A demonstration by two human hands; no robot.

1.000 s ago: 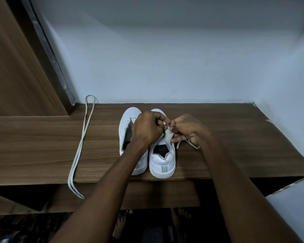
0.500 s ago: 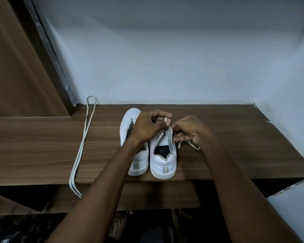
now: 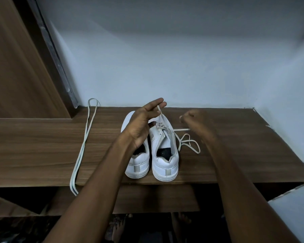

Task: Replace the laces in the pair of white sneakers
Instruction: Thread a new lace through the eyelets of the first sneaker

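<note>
Shelf: a wooden shelf (image 3: pixel 42 148) with dark grain, set against a pale wall (image 3: pixel 165 58).
Sneakers: two white shoes stand side by side near the front edge, heels toward the person — the left sneaker (image 3: pixel 139 163) and the right sneaker (image 3: pixel 165 155), touching or almost touching.
Lace in work: a white lace (image 3: pixel 189 142) is threaded in the upper eyelets of the right sneaker; its free part lies in loops on the shelf just beside this shoe.
Left hand: the left hand (image 3: pixel 144 125) is raised over the shoes, fingers mostly stretched, and it pinches one end of the lace between the thumb and the fingertips (image 3: pixel 162 103), so the end stands tight upward from the eyelets.
Right hand: the right hand (image 3: pixel 193 118) is blurred; its fingers are curled and a small bit of lace shows at them — it seems to grip the other end.
Spare lace: a second lace (image 3: pixel 84 146), folded double, lies well apart on the left, its ends hanging over the front edge.
</note>
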